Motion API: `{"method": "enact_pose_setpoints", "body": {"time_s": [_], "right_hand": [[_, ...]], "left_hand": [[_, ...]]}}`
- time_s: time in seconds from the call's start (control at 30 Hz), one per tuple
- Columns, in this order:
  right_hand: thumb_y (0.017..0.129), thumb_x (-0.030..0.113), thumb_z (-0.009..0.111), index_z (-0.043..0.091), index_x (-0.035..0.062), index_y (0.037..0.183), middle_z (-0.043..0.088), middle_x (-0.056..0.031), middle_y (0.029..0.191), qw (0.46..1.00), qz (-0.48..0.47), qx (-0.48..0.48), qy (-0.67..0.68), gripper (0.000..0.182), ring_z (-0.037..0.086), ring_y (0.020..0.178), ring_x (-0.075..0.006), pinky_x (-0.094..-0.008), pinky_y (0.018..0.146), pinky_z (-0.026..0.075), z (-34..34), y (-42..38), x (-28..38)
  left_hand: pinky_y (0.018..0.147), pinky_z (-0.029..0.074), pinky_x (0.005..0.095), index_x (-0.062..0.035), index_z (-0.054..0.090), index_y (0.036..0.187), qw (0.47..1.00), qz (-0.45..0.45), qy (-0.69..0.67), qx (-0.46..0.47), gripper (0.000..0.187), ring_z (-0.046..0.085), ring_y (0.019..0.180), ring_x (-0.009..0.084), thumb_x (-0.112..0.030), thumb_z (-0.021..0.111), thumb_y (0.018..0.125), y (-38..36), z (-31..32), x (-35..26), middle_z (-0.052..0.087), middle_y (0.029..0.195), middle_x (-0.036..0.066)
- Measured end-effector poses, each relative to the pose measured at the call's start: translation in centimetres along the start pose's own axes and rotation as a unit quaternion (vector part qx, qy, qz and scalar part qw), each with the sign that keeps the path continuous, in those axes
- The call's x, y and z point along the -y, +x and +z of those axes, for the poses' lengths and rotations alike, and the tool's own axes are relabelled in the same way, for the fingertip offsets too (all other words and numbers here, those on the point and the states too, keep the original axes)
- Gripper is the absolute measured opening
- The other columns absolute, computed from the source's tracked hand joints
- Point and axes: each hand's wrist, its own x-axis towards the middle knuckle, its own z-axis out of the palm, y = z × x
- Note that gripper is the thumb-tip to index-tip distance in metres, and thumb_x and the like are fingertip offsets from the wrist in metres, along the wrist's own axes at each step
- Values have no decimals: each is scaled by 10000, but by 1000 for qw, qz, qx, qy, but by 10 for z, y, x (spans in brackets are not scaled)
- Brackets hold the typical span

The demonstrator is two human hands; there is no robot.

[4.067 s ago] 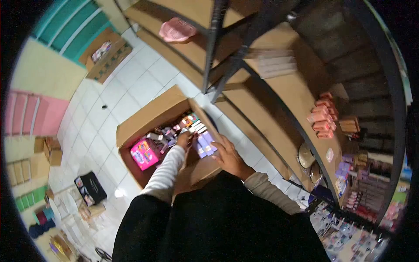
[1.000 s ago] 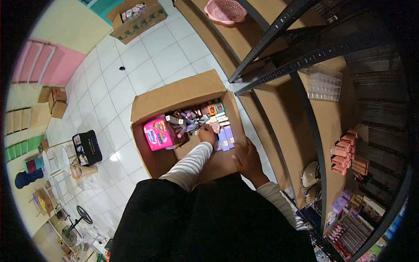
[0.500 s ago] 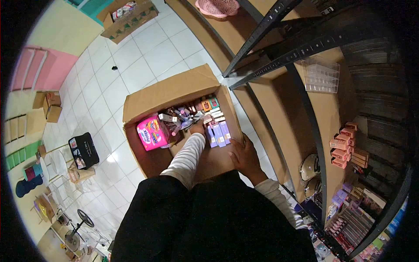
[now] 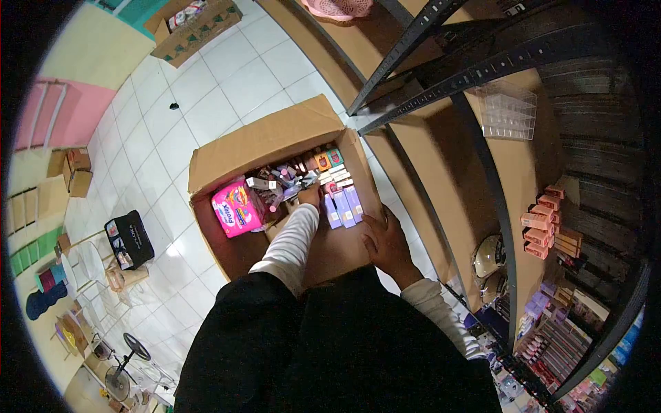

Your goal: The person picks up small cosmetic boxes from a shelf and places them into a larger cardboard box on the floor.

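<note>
An open cardboard box (image 4: 265, 146), packed along its far side with small goods, is set directly before a black-clad person, beside a shelving unit (image 4: 441, 206), with white floor tiles (image 4: 165, 186) seen around it. In its left end, a bright pink Protex pack (image 4: 237, 208) is stood tilted against the wall. The middle is filled with a jumble of slim tubes and cartons (image 4: 284, 182); toward the far right corner, orange and green boxes (image 4: 328, 160) are lined up, followed by narrow white cartons (image 4: 336, 179) and a row of lavender boxes (image 4: 343, 207). The left hand (image 4: 310, 196) is lowered into the box between the jumble and the lavender row; its fingertips are hidden among the goods, and whether anything is gripped cannot be told. The right hand (image 4: 390, 244) is laid over the box's right rim, fingers bent and touching the cardboard; how firmly the rim is held cannot be made out. On the shelving, a clear divided tray (image 4: 508, 115), coral-coloured boxes (image 4: 540, 224) and a pink openwork basket (image 4: 337, 8) are displayed. Farther off, packets (image 4: 187, 14) are held in a green-patterned carton (image 4: 196, 41).
</note>
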Motion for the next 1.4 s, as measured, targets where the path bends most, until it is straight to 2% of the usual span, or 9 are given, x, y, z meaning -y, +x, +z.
{"method": "enact_pose_setpoints", "body": {"time_s": [0.3, 0.37, 0.4, 0.5, 0.63, 0.7, 1.0, 1.13, 1.4], "right_hand": [[777, 166, 586, 506, 70, 1166, 364, -267, 1255, 1000, 2, -9, 19, 409, 375, 1164, -408, -460, 976, 324, 1, -1, -1], [768, 174, 598, 515, 58, 1151, 378, -264, 1243, 999, -6, -25, 24, 408, 390, 1149, -408, -459, 966, 335, 3, -2, -3], [763, 185, 608, 521, 53, 1147, 385, -264, 1234, 999, -11, -30, 21, 415, 400, 1139, -409, -459, 958, 345, 3, -2, -4], [760, 159, 610, 515, 37, 1131, 392, -260, 1233, 999, -10, -22, 30, 402, 394, 1146, -408, -454, 968, 330, 3, -1, -3], [762, 134, 605, 505, 40, 1133, 387, -262, 1237, 1000, -6, -9, 30, 396, 384, 1155, -406, -448, 980, 313, -1, -1, -1], [767, 132, 602, 492, 47, 1145, 386, -260, 1237, 999, -18, -25, 30, 403, 379, 1157, -404, -448, 979, 313, 1, -2, -2], [777, 127, 601, 461, 70, 1171, 352, -261, 1259, 998, -31, -35, 41, 422, 359, 1161, -411, -451, 977, 311, 5, -3, -5], [775, 127, 603, 465, 79, 1173, 344, -257, 1266, 997, -39, -53, 37, 424, 358, 1163, -413, -454, 984, 308, 5, -3, -4], [780, 135, 598, 469, 95, 1178, 342, -251, 1267, 999, -18, -30, 26, 421, 362, 1166, -405, -456, 984, 311, 2, -3, -2]], "left_hand": [[716, 438, 342, 36, 628, 862, 987, 112, 118, 12, 249, 596, 770, 230, -200, 623, 782, -10, -10, 11, 653, 854, 140], [725, 441, 347, 27, 635, 870, 985, 122, 114, 49, 266, 606, 795, 267, -224, 613, 784, 77, -32, 75, 653, 880, 165], [583, 433, 338, -31, 645, 818, 967, 148, 208, 4, 163, 557, 619, 161, -181, 584, 810, 88, -36, 82, 617, 705, 73], [663, 459, 375, -64, 656, 844, 765, 428, 481, 26, 134, 608, 721, 249, -148, 575, 777, 58, -46, 63, 645, 787, 133], [725, 472, 424, -59, 639, 922, 900, 286, 328, 34, 205, 588, 832, 383, -181, 528, 799, 43, -33, 62, 627, 902, 203], [858, 423, 403, 11, 537, 1075, 838, 306, 450, 37, 287, 545, 955, 363, -62, 467, 807, -20, -19, 9, 569, 1020, 240], [795, 414, 444, -2, 491, 966, 842, 397, 364, 25, 174, 505, 897, 401, -127, 472, 847, -64, 0, -23, 450, 1010, 213], [877, 381, 423, 2, 566, 954, 710, 541, 449, 40, 192, 477, 1014, 348, -115, 472, 833, -74, 3, -33, 526, 1053, 183], [959, 249, 480, -124, 629, 1045, 317, 422, 845, 85, 309, 430, 1123, 273, -218, 420, 839, -50, 6, -80, 564, 1162, 90]]}}
